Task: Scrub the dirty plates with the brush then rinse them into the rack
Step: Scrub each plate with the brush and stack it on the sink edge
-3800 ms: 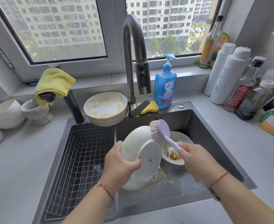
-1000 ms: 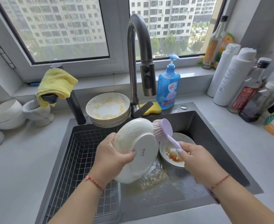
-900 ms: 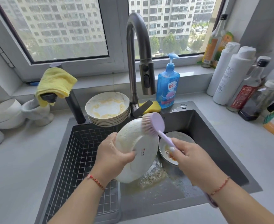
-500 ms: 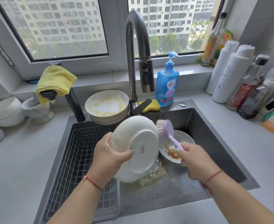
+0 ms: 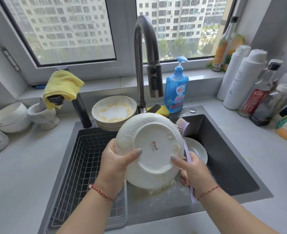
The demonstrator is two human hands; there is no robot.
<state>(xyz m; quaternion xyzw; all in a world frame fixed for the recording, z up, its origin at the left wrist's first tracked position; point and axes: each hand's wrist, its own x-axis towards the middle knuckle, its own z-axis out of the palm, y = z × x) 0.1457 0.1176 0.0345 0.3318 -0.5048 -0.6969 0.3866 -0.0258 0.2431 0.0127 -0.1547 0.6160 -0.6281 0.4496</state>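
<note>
Fingers [image 5: 136, 152] of both hands grip plate [image 5: 149, 149] above dark sink [image 5: 227, 159], right also brush [image 5: 185, 132].

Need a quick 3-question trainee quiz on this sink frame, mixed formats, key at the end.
1. True or false: the wire rack already holds rinsed plates.
2. Which hand holds the purple brush? A left hand B right hand
3. Fill in: the held plate shows the camera its ____.

Key: 1 false; 2 B; 3 underside.
</note>
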